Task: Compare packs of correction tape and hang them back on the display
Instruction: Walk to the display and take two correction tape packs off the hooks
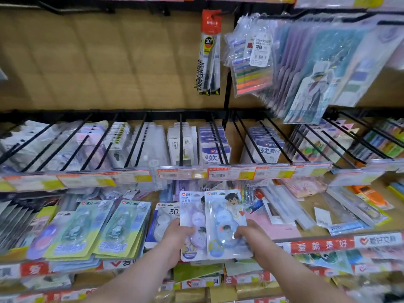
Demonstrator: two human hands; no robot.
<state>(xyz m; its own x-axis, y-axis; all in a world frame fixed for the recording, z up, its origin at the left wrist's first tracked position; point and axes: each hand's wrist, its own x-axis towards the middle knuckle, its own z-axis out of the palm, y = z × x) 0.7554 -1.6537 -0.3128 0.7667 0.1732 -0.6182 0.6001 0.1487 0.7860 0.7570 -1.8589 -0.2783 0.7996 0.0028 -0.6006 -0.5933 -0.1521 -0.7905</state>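
I hold two correction tape packs side by side in front of the display. My left hand [177, 235] grips the purple pack [192, 206] by its left edge, thumb across the front. My right hand [251, 234] grips the light blue pack [225, 213] with a cartoon boy on it, fingers over the lower blister. The blue pack overlaps the purple one's right edge. Behind them another white and blue correction tape pack [162, 219] hangs on its hook. To the left hang green correction tape packs [118, 228] in two rows.
Black peg hooks [181, 138] stick out of the rail above, with price tags [229, 173] along their front ends. A utility knife pack [209, 53] and sticky note packs [249, 62] hang higher. Rulers and pink items [284, 215] lie to the right.
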